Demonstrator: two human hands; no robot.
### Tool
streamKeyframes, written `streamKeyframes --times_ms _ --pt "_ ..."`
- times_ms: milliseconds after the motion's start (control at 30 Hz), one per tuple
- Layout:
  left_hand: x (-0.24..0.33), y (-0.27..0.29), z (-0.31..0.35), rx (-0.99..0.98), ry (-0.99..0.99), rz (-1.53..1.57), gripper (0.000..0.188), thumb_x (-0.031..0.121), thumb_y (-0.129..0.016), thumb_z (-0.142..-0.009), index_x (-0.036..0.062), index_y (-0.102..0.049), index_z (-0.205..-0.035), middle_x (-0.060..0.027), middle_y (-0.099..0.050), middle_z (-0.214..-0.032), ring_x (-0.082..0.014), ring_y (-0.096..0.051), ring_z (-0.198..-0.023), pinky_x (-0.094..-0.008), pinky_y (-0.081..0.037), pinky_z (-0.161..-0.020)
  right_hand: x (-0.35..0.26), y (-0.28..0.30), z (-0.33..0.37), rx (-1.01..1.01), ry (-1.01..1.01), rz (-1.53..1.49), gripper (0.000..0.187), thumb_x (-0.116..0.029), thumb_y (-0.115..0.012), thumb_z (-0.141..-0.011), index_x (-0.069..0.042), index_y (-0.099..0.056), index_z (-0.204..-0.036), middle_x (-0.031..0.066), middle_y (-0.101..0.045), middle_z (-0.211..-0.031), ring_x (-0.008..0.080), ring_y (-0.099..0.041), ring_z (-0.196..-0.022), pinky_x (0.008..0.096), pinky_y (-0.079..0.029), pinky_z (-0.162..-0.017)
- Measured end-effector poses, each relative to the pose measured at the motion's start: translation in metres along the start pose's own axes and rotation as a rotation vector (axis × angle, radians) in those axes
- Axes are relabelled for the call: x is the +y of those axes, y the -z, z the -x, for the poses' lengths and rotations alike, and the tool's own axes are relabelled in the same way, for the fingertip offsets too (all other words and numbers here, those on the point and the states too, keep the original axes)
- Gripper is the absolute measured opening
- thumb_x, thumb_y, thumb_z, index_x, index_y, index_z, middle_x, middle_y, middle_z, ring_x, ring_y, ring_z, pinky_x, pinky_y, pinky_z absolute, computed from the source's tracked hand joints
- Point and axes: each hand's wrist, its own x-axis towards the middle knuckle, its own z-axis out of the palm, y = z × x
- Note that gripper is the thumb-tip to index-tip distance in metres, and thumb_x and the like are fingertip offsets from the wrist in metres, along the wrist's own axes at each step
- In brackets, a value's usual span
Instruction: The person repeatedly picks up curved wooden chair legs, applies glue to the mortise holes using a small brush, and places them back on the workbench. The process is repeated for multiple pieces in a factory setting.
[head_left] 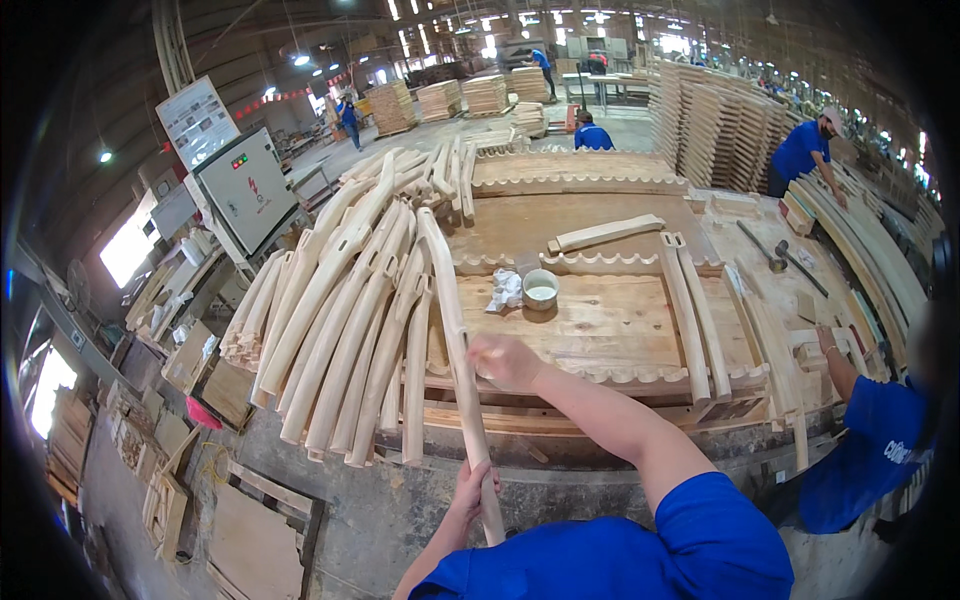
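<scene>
My left hand (473, 490) is wrapped round the lower end of a long, curved wooden leg (463, 385), which stands tilted in front of me. Beside a slot partway up that leg is my right hand (506, 361), its fingers closed; whatever they hold is hidden. Just beyond it, a small cup (540, 289) with whitish liquid sits on the wooden bench (590, 340), a crumpled white cloth or paper (505, 291) next to it. To the left lies a large heap of similar slotted legs (340, 330), their near ends jutting past the bench.
Scalloped wooden racks (600, 262) cross the bench. Two legs (695, 320) rest on them at right, and another piece (607, 234) lies farther back. Hammers (780, 260) lie beyond. A co-worker in blue (865, 450) reaches in from the right. A control cabinet (245, 190) stands left.
</scene>
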Motion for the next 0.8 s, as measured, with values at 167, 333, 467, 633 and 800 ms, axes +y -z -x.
streamKeyframes --times_ms 167,333,467,633,800 --pt "0.057 -0.031 0.017 0.106 -0.288 -0.588 0.051 0.012 -0.061 -0.081 -0.0008 -0.034 -0.122 -0.0163 -0.055 -0.090 -0.0210 -0.060 -0.074 -0.0366 -0.052 -0.062 0.049 0.067 -0.013 0.467 -0.754 -0.200 0.026 -0.027 -0.050 -0.091 -0.002 -0.055 -0.092 0.0122 -0.060 -0.070 0.0246 -0.062 -0.067 0.0356 -0.046 -0.058" --pt "0.138 -0.069 0.049 0.141 -0.439 -1.898 0.077 0.005 -0.057 -0.076 0.0061 -0.018 -0.142 -0.0268 -0.045 -0.107 -0.0345 -0.056 -0.086 -0.0450 -0.050 -0.072 0.074 0.152 -0.002 -0.206 -0.982 0.395 0.029 -0.026 -0.049 -0.090 -0.001 -0.057 -0.102 0.0161 -0.065 -0.086 0.0270 -0.065 -0.081 0.0384 -0.051 -0.068" --pt "0.138 -0.091 0.045 0.124 -0.277 -2.069 0.072 0.004 -0.052 -0.077 0.0117 -0.021 -0.142 -0.0275 -0.041 -0.110 -0.0403 -0.054 -0.084 -0.0473 -0.048 -0.074 0.079 0.172 -0.007 -0.501 -0.946 0.712 0.024 -0.017 -0.051 -0.084 -0.002 -0.063 -0.099 0.0165 -0.066 -0.095 0.0292 -0.065 -0.088 0.0414 -0.052 -0.072" --pt "0.140 -0.086 0.046 0.146 -0.226 -1.834 0.073 0.003 -0.051 -0.076 0.0147 -0.021 -0.142 -0.0261 -0.042 -0.113 -0.0413 -0.052 -0.096 -0.0463 -0.047 -0.080 0.080 0.145 -0.027 -0.619 -0.888 0.882 0.022 -0.015 -0.052 -0.084 -0.010 -0.068 -0.098 0.0083 -0.068 -0.097 0.0235 -0.065 -0.090 0.0409 -0.051 -0.070" --pt "0.150 -0.068 0.046 0.037 -0.481 -1.361 0.074 0.005 -0.053 -0.076 0.0124 -0.020 -0.143 -0.0256 -0.045 -0.116 -0.0406 -0.046 -0.109 -0.0430 -0.039 -0.096 0.108 0.137 -0.033 -0.549 -0.856 1.066 0.017 -0.017 -0.055 -0.082 -0.014 -0.070 -0.092 0.0051 -0.068 -0.096 0.0231 -0.065 -0.091 0.0372 -0.051 -0.067"
